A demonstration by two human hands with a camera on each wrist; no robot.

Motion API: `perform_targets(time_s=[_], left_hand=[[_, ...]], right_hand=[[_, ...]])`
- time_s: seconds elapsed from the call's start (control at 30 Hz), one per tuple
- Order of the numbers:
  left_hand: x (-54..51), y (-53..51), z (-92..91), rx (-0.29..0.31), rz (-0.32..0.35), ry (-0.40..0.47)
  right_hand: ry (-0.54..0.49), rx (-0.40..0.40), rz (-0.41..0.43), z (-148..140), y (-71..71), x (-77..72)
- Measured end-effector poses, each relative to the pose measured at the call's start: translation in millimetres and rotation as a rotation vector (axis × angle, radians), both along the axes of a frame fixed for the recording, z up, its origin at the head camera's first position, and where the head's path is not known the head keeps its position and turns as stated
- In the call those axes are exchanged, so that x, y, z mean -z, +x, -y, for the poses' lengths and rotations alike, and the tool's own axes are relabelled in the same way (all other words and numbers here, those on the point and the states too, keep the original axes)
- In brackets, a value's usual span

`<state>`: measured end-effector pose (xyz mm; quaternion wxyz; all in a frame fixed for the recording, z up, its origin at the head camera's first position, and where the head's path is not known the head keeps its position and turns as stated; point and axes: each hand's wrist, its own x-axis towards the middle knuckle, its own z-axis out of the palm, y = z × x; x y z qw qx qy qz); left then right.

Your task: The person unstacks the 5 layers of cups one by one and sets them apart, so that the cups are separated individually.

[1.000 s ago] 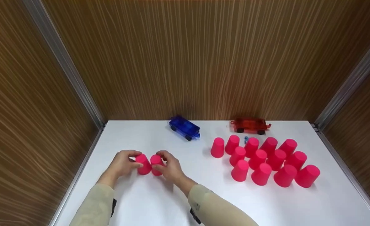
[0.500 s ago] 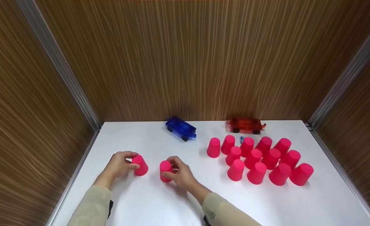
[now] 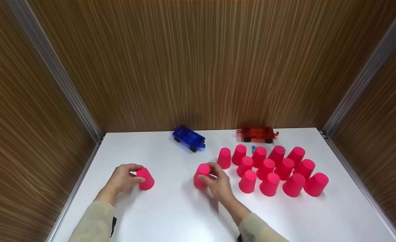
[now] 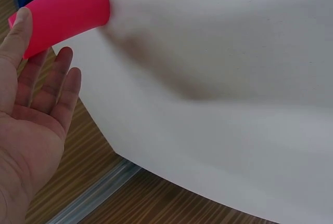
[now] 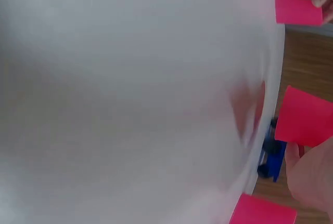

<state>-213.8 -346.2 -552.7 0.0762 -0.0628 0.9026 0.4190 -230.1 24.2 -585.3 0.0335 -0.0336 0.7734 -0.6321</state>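
Observation:
On the left of the table, my left hand (image 3: 121,178) holds an upside-down pink cup (image 3: 146,179) near its narrow end, thumb on the near side. In the left wrist view the thumb lies along that cup (image 4: 70,13), whose wide rim is by the white surface. Right of centre, my right hand (image 3: 220,185) grips a second upside-down pink cup (image 3: 200,178) between thumb and fingers. The right wrist view shows this cup (image 5: 304,116) apart from its reflection on the tabletop, so it seems raised. Part of the right hand is cut off there.
Several upside-down pink cups (image 3: 269,185) stand in rows to the right of my right hand. A blue toy wagon (image 3: 188,137) and a red toy wagon (image 3: 257,134) sit by the back wall. A small blue piece (image 3: 253,149) lies behind the cups. Wood-grain walls enclose the table (image 3: 164,215).
My right hand has carried its cup rightward, away from the left cup it stood beside. The left hand keeps hold of its cup. The whole view has shifted slightly.

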Motion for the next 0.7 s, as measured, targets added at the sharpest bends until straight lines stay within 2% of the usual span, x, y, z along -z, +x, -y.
perform_targets(time_s=[0.1,0.23,0.43,0.57,0.7], left_hand=[[0.0,-0.4,0.1,0.000,-0.001,-0.003],[0.7,-0.4,0.0,0.004,0.001,-0.004],[-0.2,-0.3,0.7,0.008,0.002,-0.016],[0.1,-1.0,0.7,0.014,-0.002,-0.022],[0.8,-1.0,0.1,0.026,-0.019,-0.024]], right_hand=[[-0.012,0.059,0.017,-14.9,-1.7,-1.9],[-0.018,0.091,-0.003,-29.6,1.1,-0.2],[0.001,0.102,-0.043,-45.1,13.3,4.1],[0.025,0.114,-0.014,-53.2,21.0,5.8],[0.055,0.091,0.003,-61.2,28.7,6.9]])
